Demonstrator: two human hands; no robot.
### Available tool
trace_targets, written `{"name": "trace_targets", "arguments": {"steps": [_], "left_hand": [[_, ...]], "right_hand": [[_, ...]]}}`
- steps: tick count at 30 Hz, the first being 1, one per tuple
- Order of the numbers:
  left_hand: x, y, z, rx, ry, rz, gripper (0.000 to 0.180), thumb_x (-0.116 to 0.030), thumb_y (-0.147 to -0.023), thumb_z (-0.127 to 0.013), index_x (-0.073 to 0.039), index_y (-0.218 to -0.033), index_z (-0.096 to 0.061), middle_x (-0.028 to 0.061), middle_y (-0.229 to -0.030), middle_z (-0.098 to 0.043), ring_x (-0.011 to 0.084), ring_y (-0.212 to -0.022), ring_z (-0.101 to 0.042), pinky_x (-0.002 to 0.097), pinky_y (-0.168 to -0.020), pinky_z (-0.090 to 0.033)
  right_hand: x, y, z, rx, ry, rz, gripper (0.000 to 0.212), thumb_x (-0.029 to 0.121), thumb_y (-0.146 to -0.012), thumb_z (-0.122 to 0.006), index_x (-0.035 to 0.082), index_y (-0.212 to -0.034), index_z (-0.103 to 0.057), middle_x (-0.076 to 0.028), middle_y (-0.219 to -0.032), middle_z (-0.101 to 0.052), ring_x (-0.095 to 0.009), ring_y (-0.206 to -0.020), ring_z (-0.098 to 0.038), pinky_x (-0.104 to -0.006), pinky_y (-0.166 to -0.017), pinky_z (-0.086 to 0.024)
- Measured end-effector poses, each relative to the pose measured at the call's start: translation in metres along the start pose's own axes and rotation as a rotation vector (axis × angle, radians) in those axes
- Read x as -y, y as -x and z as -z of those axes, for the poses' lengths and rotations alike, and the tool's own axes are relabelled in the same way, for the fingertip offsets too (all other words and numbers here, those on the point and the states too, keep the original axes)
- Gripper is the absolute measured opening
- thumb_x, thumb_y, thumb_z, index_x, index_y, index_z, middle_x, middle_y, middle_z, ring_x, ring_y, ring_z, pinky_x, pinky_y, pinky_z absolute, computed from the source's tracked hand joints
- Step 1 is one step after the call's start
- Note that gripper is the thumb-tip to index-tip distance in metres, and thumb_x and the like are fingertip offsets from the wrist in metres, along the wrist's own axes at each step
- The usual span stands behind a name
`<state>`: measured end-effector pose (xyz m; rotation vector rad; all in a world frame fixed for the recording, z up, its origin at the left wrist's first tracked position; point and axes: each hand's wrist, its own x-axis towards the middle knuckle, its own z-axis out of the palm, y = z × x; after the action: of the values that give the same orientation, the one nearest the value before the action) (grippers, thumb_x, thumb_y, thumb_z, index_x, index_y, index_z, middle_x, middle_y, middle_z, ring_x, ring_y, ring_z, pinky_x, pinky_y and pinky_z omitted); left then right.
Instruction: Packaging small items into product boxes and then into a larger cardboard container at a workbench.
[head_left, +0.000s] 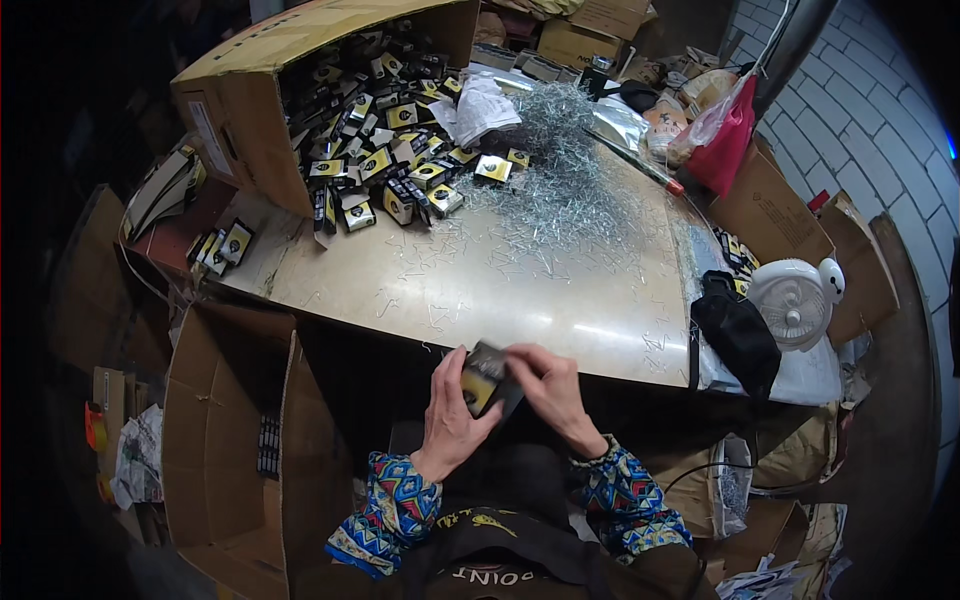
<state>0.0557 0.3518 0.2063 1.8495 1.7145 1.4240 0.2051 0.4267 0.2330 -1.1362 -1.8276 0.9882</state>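
Small black-and-yellow box [480,384], before the table's [590,345] near edge: I see my left hand [447,420] gripping it, my blurred right hand [556,392] at its upper end, pinching or not, I can't tell. I'd call this step working that end; next calls for a steady left grip. Beyond lie wire pieces [560,170].

Right hand [550,388]: passage over table front [600,340]; box pile [376,162] blocks rear left, wire heap [560,165] centre, black bag [737,325] right.
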Motion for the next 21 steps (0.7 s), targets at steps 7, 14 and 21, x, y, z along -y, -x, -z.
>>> {"name": "trace_targets", "arguments": {"steps": [7, 14, 21], "left_hand": [[0.006, 0.003, -0.006, 0.094, 0.125, 0.207, 0.096, -0.013, -0.073, -0.079, -0.002, -0.147, -0.019, 0.0281, -0.133, -0.046, 0.0429, -0.119, -0.052, 0.0440, -0.098, -0.047], [0.001, -0.002, -0.001, 0.082, 0.108, 0.200, 0.090, -0.015, -0.074, -0.078, -0.005, -0.145, -0.024, 0.0263, -0.128, -0.052, 0.0437, -0.111, -0.058, 0.0444, -0.089, -0.052], [0.009, 0.003, -0.014, 0.011, 0.055, 0.117, 0.068, -0.015, -0.073, -0.077, -0.007, -0.126, -0.035, 0.0222, -0.115, -0.054, 0.0445, -0.096, -0.061, 0.0468, -0.077, -0.053]], "right_hand": [[-0.004, -0.004, 0.000, 0.011, -0.126, 0.007, 0.018, 0.005, -0.090, -0.064, -0.001, -0.107, -0.068, -0.010, -0.088, -0.071, -0.013, -0.076, -0.068, -0.0248, -0.066, -0.054], [-0.001, -0.003, 0.003, 0.028, -0.049, 0.287, 0.023, 0.005, -0.086, -0.069, 0.001, -0.109, -0.069, -0.019, -0.129, -0.059, -0.028, -0.107, -0.064, -0.0300, -0.080, -0.054], [0.002, 0.015, -0.015, 0.132, -0.094, 0.078, 0.022, 0.007, -0.087, -0.070, -0.002, -0.107, -0.068, -0.013, -0.109, -0.068, -0.019, -0.096, -0.067, -0.0296, -0.081, -0.055]]}}
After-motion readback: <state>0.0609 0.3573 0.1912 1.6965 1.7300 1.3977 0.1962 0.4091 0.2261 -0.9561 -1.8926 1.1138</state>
